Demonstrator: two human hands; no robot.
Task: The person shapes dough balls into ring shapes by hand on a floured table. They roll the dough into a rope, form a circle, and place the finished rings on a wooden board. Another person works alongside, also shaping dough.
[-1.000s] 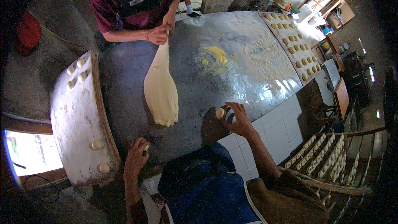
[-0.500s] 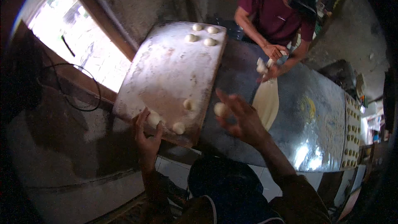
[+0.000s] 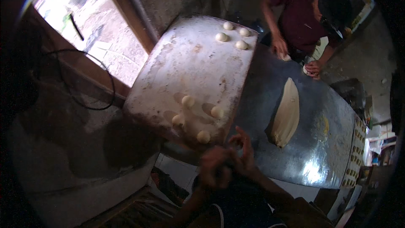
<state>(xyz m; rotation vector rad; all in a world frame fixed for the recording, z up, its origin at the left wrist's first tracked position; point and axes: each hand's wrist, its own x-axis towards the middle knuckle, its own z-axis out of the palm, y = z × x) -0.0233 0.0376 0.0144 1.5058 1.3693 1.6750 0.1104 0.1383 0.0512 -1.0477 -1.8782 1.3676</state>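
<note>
My left hand (image 3: 215,169) is smeared by motion at the near corner of a floured board, its fingers too blurred to read. Beside it, close or touching, my right hand (image 3: 244,154) has its fingers bent and apart, with no dough showing in it. Several round dough balls lie just beyond my hands, the nearest dough ball (image 3: 203,137) close to the board's near edge. The pale board (image 3: 168,74) carries another group of balls at its far right corner, among them a dough ball (image 3: 222,37).
On the dark worktop (image 3: 261,88) lies a long strip of dough (image 3: 287,116). Across it, a co-worker (image 3: 299,14) in a maroon shirt holds pale dough pieces. A tray (image 3: 356,152) with rows of small pieces sits at the right end. A black cable (image 3: 112,84) loops at left.
Both my hands have left the dough balls and come together at the board's near corner. Another ball now lies on the board. The co-worker's hands have moved apart, away from the dough strip.
</note>
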